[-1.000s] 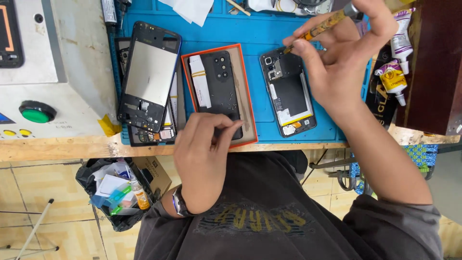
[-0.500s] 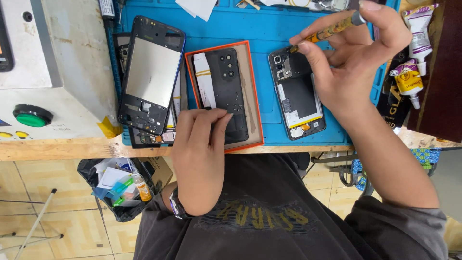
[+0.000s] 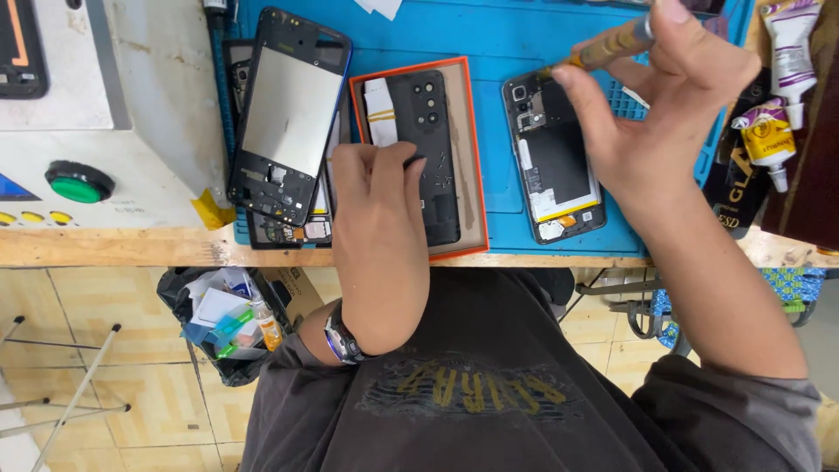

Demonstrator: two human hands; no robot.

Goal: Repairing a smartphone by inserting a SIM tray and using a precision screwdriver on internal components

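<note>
My left hand [image 3: 377,205] lies flat, fingers together, on a black phone back cover [image 3: 428,131] that sits in an orange-rimmed tray [image 3: 470,157]. My right hand [image 3: 660,122] grips a yellow-handled screwdriver [image 3: 603,51] above an opened phone [image 3: 552,166] whose battery and circuit board are exposed. The screwdriver tip points at the upper end of that phone. Both phones rest on a blue work mat [image 3: 498,39].
A phone frame with a grey screen back [image 3: 288,118] lies on other parts at the mat's left. A white machine with a green button [image 3: 79,182] stands at the left. Glue tubes [image 3: 769,140] lie at the right. A bin of scraps [image 3: 227,319] sits below the wooden bench edge [image 3: 114,247].
The view has moved closer. My right hand with the screwdriver has shifted slightly over the opened phone; my left hand stays pressed on the cover in the tray.
</note>
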